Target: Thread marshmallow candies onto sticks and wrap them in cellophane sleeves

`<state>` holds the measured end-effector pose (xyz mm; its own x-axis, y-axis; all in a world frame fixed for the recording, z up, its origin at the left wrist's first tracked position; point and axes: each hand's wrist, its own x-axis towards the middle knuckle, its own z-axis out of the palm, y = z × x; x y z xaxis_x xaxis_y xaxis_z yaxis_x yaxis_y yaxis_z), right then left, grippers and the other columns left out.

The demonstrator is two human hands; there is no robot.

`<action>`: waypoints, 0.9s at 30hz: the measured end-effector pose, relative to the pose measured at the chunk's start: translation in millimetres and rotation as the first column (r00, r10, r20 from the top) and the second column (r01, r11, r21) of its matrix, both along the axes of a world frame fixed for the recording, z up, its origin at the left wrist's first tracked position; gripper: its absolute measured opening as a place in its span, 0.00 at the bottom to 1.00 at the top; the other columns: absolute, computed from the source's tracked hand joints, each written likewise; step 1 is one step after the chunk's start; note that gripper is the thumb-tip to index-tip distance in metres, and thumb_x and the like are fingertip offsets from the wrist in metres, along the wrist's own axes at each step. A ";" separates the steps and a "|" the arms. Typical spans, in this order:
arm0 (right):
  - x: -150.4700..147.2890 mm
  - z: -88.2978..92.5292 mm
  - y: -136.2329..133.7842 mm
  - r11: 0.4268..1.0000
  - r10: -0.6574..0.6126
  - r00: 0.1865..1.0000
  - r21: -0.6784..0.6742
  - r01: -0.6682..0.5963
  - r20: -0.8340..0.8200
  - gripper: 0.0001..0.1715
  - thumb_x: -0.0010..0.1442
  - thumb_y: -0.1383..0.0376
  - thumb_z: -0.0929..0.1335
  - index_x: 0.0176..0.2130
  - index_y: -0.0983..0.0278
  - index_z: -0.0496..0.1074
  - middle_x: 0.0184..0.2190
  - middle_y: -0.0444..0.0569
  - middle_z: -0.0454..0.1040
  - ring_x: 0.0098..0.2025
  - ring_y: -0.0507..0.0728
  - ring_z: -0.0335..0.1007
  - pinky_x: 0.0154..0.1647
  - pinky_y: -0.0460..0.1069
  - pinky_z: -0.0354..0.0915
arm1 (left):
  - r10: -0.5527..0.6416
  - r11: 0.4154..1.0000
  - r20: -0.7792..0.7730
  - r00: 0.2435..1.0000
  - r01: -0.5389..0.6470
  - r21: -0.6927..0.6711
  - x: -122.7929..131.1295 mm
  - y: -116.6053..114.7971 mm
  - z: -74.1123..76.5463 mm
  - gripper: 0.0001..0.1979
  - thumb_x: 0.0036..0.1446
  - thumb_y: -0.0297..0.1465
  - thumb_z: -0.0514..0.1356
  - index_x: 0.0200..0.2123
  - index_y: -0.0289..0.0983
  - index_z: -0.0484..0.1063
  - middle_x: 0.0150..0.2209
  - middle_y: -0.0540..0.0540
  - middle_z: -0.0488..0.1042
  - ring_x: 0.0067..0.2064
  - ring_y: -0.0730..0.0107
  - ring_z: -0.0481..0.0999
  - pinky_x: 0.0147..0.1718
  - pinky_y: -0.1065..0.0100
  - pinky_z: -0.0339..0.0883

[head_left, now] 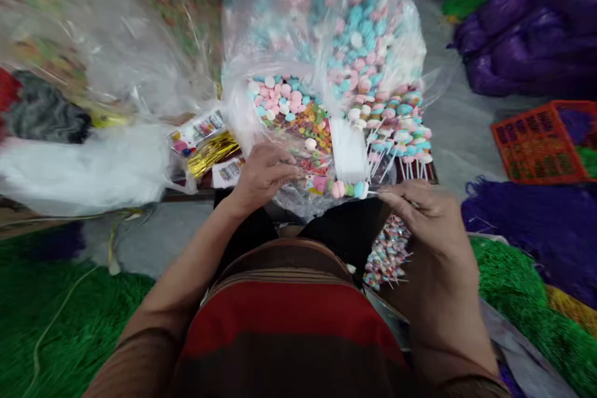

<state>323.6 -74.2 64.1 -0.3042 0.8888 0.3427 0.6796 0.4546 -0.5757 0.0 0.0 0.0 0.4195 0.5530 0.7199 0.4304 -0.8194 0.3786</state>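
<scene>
My left hand [263, 175] is closed in a pinch on the near end of a skewer of pastel sweets [342, 189] that lies across my lap. My right hand [426, 214] pinches the thin stick at the skewer's other end. Just beyond my hands lie loose pink, white and blue marshmallow sweets [284, 99] and small coloured candies. A row of filled skewers [401, 130] rests to the right of them, beside a bundle of white sticks [349, 148]. A big clear bag of the same sweets [354, 31] stands behind.
A pile of wrapped skewers [387, 255] lies by my right knee. Gold twist ties [212, 152] and printed labels sit left of the sweets. Clear plastic bags [93, 74] fill the left. An orange crate [543, 143] and purple and green tinsel [527, 43] lie right.
</scene>
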 end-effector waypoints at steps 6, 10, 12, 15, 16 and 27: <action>-10.9 -11.8 -2.8 0.994 0.015 1.000 -0.107 -0.017 -0.024 0.20 0.69 0.51 0.67 0.33 0.60 0.80 0.26 0.47 0.81 0.29 0.55 0.77 0.35 0.49 0.70 | -0.034 0.999 -0.083 0.996 0.033 -0.014 3.9 0.6 -3.9 0.07 0.67 0.34 0.60 0.39 0.46 0.79 0.37 0.50 0.80 0.43 0.67 0.76 0.51 0.60 0.65; -19.5 -24.2 -8.8 0.978 -0.149 0.982 -0.164 0.129 -0.116 0.21 0.68 0.50 0.67 0.33 0.61 0.79 0.27 0.47 0.80 0.28 0.54 0.75 0.32 0.48 0.69 | -0.028 0.999 -0.111 0.993 0.027 -0.017 3.6 4.4 9.8 0.07 0.67 0.33 0.60 0.40 0.45 0.79 0.40 0.49 0.81 0.48 0.67 0.76 0.53 0.60 0.65; -23.5 -29.8 -11.8 0.967 -0.200 0.963 -0.196 0.164 -0.183 0.19 0.67 0.51 0.68 0.34 0.61 0.79 0.27 0.46 0.80 0.28 0.54 0.75 0.32 0.48 0.69 | -0.037 0.999 -0.112 0.993 0.035 -0.020 2.8 5.5 18.5 0.06 0.67 0.33 0.60 0.40 0.44 0.79 0.41 0.48 0.81 0.48 0.67 0.76 0.52 0.61 0.66; -25.8 -37.6 -13.8 0.950 -0.235 0.931 -0.267 0.159 -0.280 0.15 0.65 0.53 0.71 0.35 0.61 0.79 0.29 0.46 0.80 0.30 0.54 0.74 0.36 0.49 0.69 | -0.035 0.999 -0.140 0.989 0.034 -0.010 3.4 5.6 27.0 0.07 0.67 0.32 0.60 0.39 0.44 0.79 0.40 0.48 0.81 0.46 0.67 0.77 0.51 0.61 0.67; -25.7 -40.5 -13.8 0.942 -0.255 0.915 -0.292 0.162 -0.312 0.14 0.63 0.53 0.72 0.35 0.61 0.79 0.29 0.46 0.80 0.31 0.54 0.74 0.37 0.49 0.69 | -0.036 0.999 -0.158 0.987 0.036 -0.008 4.3 5.2 28.6 0.07 0.67 0.32 0.59 0.38 0.44 0.79 0.40 0.48 0.81 0.46 0.68 0.77 0.53 0.60 0.66; -57.8 -61.4 -11.3 0.852 -0.472 0.501 -0.522 0.048 -0.725 0.18 0.53 0.50 0.78 0.32 0.61 0.78 0.20 0.40 0.71 0.22 0.49 0.60 0.27 0.46 0.59 | 0.074 0.988 -0.133 0.988 -0.054 0.148 21.8 4.4 84.1 0.06 0.65 0.36 0.62 0.42 0.44 0.78 0.49 0.45 0.79 0.52 0.63 0.75 0.53 0.57 0.65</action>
<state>265.8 -85.5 2.7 0.1859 0.9785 -0.0890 -0.1354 -0.0642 -0.9887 21.8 4.4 84.1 0.4871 0.4768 0.7317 0.5232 -0.8301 0.1926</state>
